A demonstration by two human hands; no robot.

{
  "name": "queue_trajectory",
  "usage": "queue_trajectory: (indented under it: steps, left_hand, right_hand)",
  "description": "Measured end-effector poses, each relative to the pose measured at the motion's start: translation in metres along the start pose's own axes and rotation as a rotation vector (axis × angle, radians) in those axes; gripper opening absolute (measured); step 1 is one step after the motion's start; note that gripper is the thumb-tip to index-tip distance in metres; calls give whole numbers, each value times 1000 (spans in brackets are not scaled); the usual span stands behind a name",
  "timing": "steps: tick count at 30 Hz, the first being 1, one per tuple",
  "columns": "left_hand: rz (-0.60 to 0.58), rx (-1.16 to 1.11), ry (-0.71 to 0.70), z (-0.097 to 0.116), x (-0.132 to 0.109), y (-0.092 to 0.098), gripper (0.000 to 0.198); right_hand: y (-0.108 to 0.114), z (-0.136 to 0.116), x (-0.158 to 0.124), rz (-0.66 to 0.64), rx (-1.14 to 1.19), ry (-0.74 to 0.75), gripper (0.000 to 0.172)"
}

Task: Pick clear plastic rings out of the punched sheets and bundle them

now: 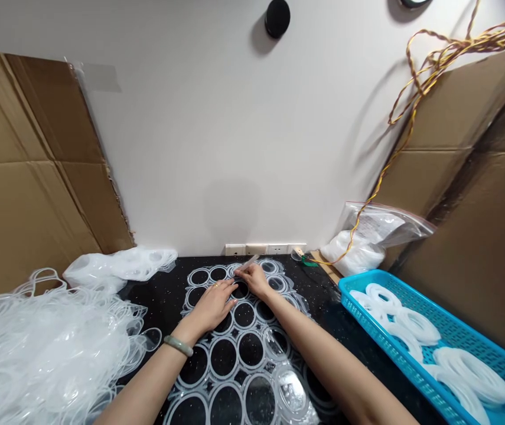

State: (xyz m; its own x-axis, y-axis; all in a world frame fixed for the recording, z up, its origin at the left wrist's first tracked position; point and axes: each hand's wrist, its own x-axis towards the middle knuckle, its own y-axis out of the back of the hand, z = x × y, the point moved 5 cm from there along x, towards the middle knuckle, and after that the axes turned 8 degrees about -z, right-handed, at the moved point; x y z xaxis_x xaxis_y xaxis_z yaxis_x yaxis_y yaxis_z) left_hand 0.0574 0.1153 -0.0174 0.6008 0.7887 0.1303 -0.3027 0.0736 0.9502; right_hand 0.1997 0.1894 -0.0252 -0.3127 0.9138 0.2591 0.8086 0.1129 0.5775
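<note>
Head view: left hand point(208, 307), open, palm down on clear plastic ring sheet point(246, 348); right hand point(254, 279), narrow pinch on slim pale tool point(246, 264), at sheet's far rings. Beneath, black desk point(323, 307); at right, blue basket point(380, 348) of coiled rings point(416, 326).

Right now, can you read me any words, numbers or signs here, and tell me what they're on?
Nothing can be read: the white sheet inside the clear plastic bag seems to have marks, but they are too blurred to read, and the wall power sockets show nothing readable.
</note>
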Motion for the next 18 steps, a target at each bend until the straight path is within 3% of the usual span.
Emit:
queue_trajectory:
  steps: [4,7,11,13,15,16,18]
  left_hand:
    - [7,-7,-11,0,-1,1,41]
    - [11,-14,-25,1,-2,2,40]
    - [20,-23,-41,0,-2,2,40]
    - [29,-31,-49,-2,-1,1,40]
    - [34,-39,-60,-5,0,-2,39]
    - [33,-43,-66,-6,1,-4,39]
    - [26,-50,-70,-9,1,-7,39]
  right_hand:
    - [3,-13,0,15,-155,34,14]
    - [22,-16,7,115,-221,-11,13]
    - [59,-19,21,353,-187,-139,34]
    - [60,-32,31,424,-149,-176,48]
    - [34,-58,41,430,-90,-165,51]
    - [11,-76,46,409,-38,-140,48]
    - [-56,-118,55,226,239,-29,36]
